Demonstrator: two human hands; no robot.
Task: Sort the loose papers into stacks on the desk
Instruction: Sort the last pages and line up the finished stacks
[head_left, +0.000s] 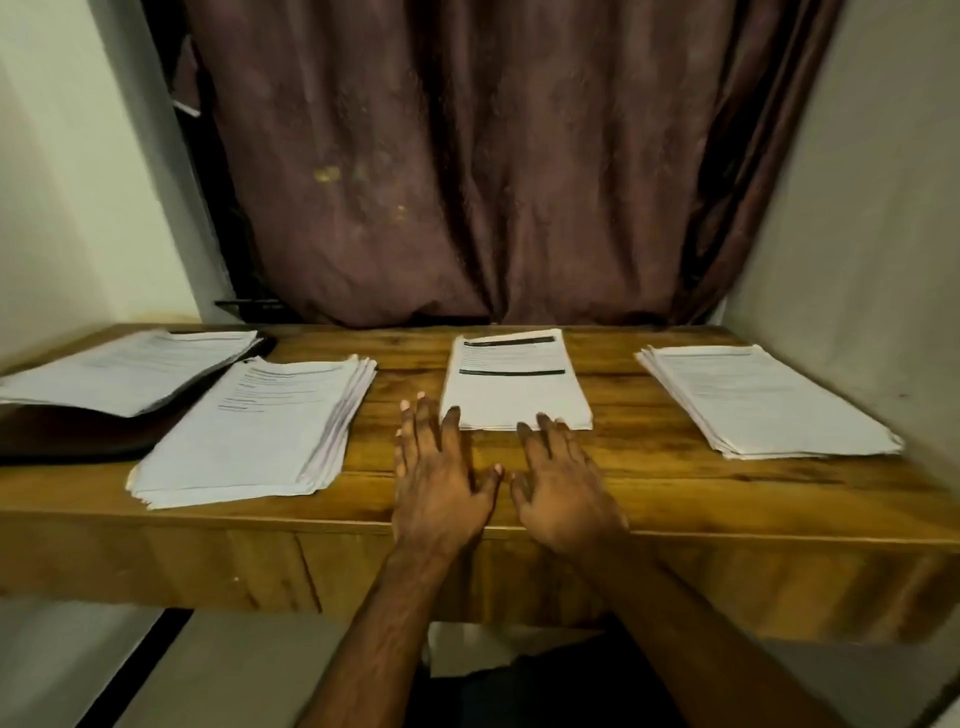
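Three paper stacks lie on the wooden desk (649, 483): a thick left stack (254, 431), a middle stack (514, 395) with two black bars on its top sheet, and a right stack (763, 400). A further pile of sheets (130, 369) rests on a dark folder (62, 431) at the far left. My left hand (441, 478) and my right hand (563, 488) lie flat on the desk side by side, fingers straight. Their fingertips touch the near edge of the middle stack. Neither hand holds anything.
A dark brown curtain (493, 182) hangs behind the desk. Pale walls close in on the left and right. The desk's front edge runs just under my wrists.
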